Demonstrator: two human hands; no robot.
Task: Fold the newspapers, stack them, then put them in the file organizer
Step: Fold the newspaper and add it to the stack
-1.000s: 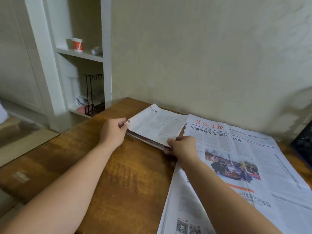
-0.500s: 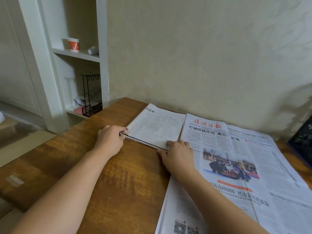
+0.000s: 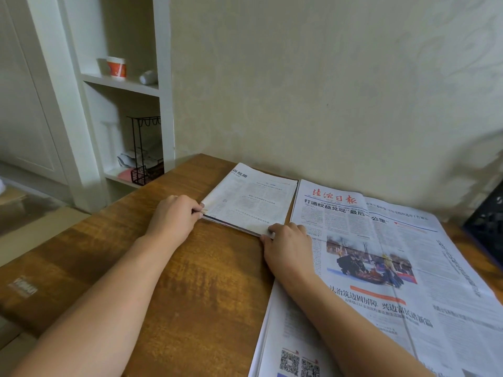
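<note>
Left hand pinches the near-left corner of the folded newspaper; right hand, fingers curled, presses its near-right corner onto the wooden surface.

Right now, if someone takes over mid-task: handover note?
Left hand: fingers pinch the folded newspapers' left near corner.
Right hand: grips their right near corner.
The folded newspapers lie flat on the wooden table by the wall.
The open newspaper is spread to their right, under the right forearm.
Done: one folded stack.
Left: fold the open one, stack it, file everything. The file organizer is not clearly in view.
</note>
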